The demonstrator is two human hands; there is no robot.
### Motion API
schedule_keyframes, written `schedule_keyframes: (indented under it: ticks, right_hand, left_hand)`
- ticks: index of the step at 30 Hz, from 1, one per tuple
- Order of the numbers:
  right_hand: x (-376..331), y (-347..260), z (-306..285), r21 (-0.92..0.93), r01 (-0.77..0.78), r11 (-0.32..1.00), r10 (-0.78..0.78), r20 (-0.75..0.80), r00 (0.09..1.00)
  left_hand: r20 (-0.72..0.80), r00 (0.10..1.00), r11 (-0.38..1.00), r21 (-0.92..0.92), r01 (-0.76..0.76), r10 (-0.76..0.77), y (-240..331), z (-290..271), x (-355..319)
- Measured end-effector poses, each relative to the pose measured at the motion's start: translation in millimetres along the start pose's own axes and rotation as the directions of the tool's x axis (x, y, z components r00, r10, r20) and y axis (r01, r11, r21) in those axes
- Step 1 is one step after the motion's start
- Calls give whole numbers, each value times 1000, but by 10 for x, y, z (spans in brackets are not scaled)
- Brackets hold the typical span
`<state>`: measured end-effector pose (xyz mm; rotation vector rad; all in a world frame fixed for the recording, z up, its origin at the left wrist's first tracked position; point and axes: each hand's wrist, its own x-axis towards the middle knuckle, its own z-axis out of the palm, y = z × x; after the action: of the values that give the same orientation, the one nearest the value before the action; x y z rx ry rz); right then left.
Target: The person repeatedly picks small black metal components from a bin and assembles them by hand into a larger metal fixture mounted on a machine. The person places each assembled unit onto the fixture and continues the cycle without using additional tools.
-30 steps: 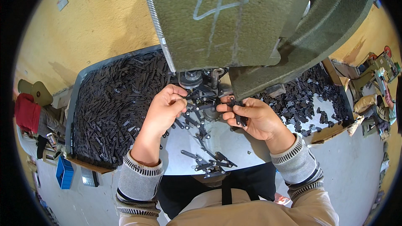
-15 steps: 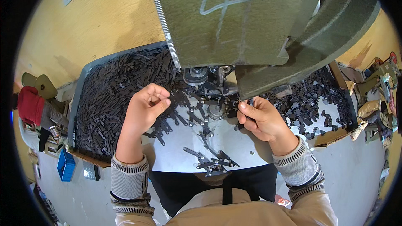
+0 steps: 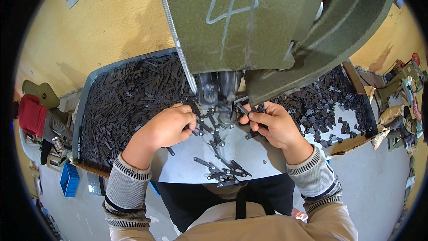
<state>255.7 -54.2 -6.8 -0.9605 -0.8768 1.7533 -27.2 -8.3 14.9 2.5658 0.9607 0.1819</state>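
Right hand (image 3: 280, 126) has thumb & fingers pinched on a dark piece (image 3: 256, 107), held just R of the machine's tooling (image 3: 217, 87), inner end close to the round metal post (image 3: 226, 119) below; can't tell if it touches. Left hand (image 3: 173, 125) is curled, back up, by the near edge of the strip pile; fingertips mostly hidden, so can't tell if it grips anything.

Progress, as far as visible: a small cluster of strips (image 3: 223, 172) lies at the near edge of the surface (image 3: 178, 166), several w/ pale round dots at the ends, so prob. already joined. More similar bits (image 3: 215, 136) trail btwn post & cluster. Piece in hand looks unfinished, though that's a guess. Most stock is loose: L tray (image 3: 84, 102) is heaped, R tray (image 3: 372, 107) well stocked too, w/ a bare pale patch. So only a small part looks done.

Materials: L stock = long, narrow, flat strips, matte black, prob. metal; R stock = shorter, broader plates w/ lobed outlines. Surface smooth, pale grey, slightly shiny. Machine body (image 3: 223, 40) is olive green, pebbly paint, w/ white hand-drawn marking; tight coil spring (image 3: 174, 33) down its L side. Tooling is shiny but blurred, prob. moving. R tray edge looks like brown cardboard.
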Motion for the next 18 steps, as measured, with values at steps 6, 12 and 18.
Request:
schedule_keyframes:
  ticks: [6,12,18]
  right_hand:
    - [7,10,-78,126,-10,992,7,24,1000]
    - [10,30,-36,-27,42,999,-40,47,998]
    - [22,38,-29,-185,59,981,-60,0,998]
  left_hand:
    - [-62,984,940,-311,138,-165,93,-58,-13]
    - [-346,824,563,-825,-40,-448,290,63,127]
    - [-254,871,379,-922,-86,-421,340,266,327]
